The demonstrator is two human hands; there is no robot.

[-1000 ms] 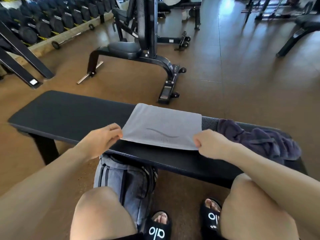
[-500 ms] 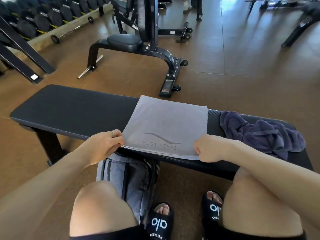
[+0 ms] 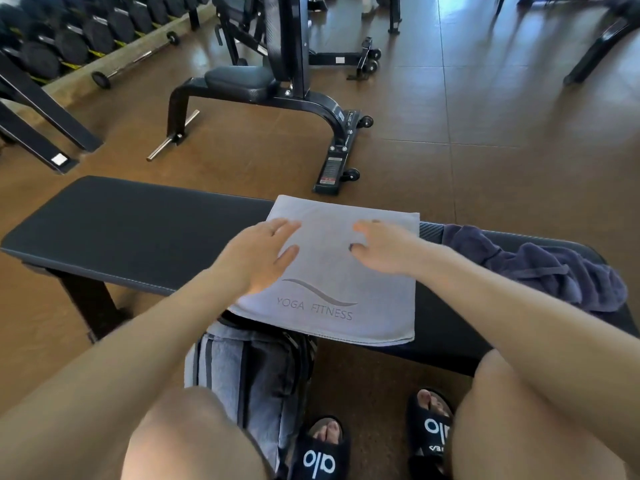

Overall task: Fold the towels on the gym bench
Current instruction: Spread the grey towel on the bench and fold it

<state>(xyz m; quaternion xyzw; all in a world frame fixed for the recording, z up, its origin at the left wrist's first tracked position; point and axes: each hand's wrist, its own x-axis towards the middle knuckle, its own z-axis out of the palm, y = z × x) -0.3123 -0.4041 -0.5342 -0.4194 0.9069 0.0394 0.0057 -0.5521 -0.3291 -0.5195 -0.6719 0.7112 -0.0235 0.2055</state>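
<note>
I have let go of the near corners; my left hand [image 3: 258, 252] and right hand [image 3: 388, 249] now spread flat-fingered, grip empty, over the folded pale-grey printed towel [image 3: 346, 296] on the black padded counter [image 3: 131, 233], smoothing it. The crumpled dark-purple towel [image 3: 540, 268] waits beside it.

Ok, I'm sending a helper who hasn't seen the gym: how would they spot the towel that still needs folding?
Find the long black gym bench nearest the camera. At its right end, beside the flat grey towel printed YOGA FITNESS, lies the dark purple towel. It alone is crumpled in a heap.
</note>
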